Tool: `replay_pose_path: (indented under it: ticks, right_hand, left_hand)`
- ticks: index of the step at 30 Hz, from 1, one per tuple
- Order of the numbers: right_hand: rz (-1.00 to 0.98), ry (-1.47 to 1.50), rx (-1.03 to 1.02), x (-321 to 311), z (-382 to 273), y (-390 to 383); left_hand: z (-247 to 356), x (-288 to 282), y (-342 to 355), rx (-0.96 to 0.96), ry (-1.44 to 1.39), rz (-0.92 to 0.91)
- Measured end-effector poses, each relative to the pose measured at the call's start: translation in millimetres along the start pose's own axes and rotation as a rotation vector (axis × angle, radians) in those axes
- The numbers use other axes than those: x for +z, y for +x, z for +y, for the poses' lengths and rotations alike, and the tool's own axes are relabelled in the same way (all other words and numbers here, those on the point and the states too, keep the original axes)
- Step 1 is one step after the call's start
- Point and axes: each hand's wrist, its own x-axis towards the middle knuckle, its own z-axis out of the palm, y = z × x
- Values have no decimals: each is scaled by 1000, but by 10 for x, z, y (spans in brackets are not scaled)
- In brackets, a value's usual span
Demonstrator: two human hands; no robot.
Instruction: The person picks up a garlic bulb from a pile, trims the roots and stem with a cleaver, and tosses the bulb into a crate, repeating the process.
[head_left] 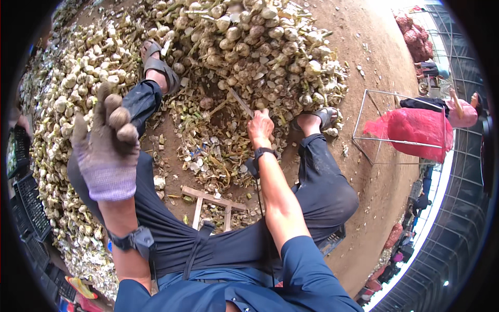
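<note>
L hand (106,151), gloved, raised w/ fingers curled together around one garlic bulb (118,117). R hand (260,127), bare, reaches fwd, fingers wrapped tight on one knife (241,102), blade pointing into the garlic heap (260,47). Two sandalled feet at heap edge. One red mesh sack (410,132) in wire frame (387,127), right.

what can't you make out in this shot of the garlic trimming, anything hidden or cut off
- Left hand, head view: the glove's back faces the camera, so whether it holds a garlic bulb is hidden.
- Knife: its handle is covered by the right hand; the blade edge is too thin to judge.
- Wooden stool: mostly hidden by the legs.
- Black crates: cut off by the dark fisheye rim.
- Person in pink: small, bent at the rim.
</note>
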Motion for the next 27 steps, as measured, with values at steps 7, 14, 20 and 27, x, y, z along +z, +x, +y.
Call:
replay_pose_path:
  ticks: [7, 14, 20, 27]
  right_hand:
    - [-109, -300, -167, 538, 323, 359]
    - [-61, 254, 84, 348, -14, 163]
    - [-482, 1378, 336, -550, -473, -49]
    - [-577, 1586, 97, -1752, -842, -276]
  left_hand:
    - [-129, 201, 21, 89, 135, 138]
    - [-291, 253, -14, -25, 501, 189]
    - [-651, 171, -89, -91, 1122, 200]
    - [-1024, -189, -39, 124, 2153, -143]
